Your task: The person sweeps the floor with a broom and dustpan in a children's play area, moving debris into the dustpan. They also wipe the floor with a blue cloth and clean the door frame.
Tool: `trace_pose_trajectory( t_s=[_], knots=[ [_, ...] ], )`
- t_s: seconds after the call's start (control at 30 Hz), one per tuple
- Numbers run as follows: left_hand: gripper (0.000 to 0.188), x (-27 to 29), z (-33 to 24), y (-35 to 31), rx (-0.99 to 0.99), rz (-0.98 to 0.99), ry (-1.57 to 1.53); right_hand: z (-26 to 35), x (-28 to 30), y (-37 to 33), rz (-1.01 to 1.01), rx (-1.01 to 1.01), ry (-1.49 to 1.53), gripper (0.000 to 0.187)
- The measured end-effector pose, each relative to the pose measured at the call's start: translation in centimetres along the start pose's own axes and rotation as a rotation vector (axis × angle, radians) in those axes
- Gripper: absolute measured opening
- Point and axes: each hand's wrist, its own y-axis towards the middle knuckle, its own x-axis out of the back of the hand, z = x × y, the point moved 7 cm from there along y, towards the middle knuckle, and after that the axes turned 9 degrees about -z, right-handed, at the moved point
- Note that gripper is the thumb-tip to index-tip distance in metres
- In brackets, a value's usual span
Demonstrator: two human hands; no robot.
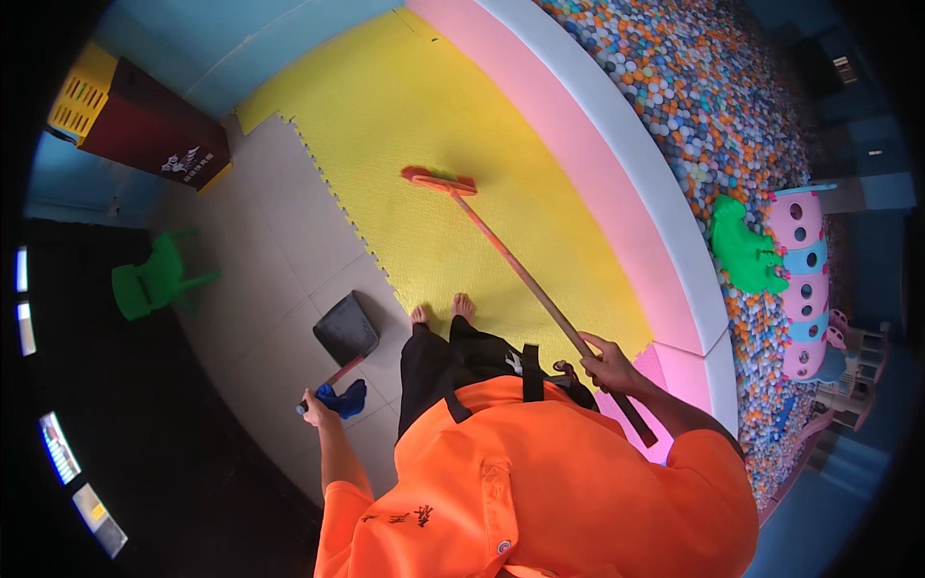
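Observation:
My right hand (611,365) is closed round the long handle of a broom (525,277). Its orange-red head (445,182) is over the yellow foam mat (385,125), ahead of my bare feet. On my left side, my left hand (313,409) grips the end of a dustpan handle. The dark grey dustpan (347,329) is over the grey tiles, beside the mat's edge. Something blue (343,398), perhaps a shoe or cloth, shows beside the dustpan handle near my left hand; whether it touches the handle I cannot tell.
A pink and white padded wall (626,173) curves along the right, bordering a ball pit (665,87) with a green plastic toy (742,246) in it. To the left are a small green chair (152,279) and a dark red box (159,125) with a yellow basket (82,101).

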Motion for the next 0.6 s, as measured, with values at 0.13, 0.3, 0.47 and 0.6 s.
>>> trace_pose_trajectory(
  t_s=[0.13,0.3,0.47,0.6],
  knots=[
    [0.038,-0.5,-0.6,0.5,0.081,0.034,-0.166,-1.4,0.9,-1.4,-0.084,-0.099,0.101,0.059],
    [0.032,-0.1,-1.0,-0.1,0.101,0.045,-0.148,0.2,-0.2,-2.2,-0.166,-0.193,0.314,0.059],
    [0.028,-1.3,0.9,2.2,0.137,0.137,-0.235,2.4,-0.9,-0.5,-0.187,-0.142,0.381,0.056],
    [0.027,-1.5,1.6,3.1,0.291,0.173,-0.201,3.5,0.3,4.0,-0.225,-0.069,0.364,0.052]
  ],
)
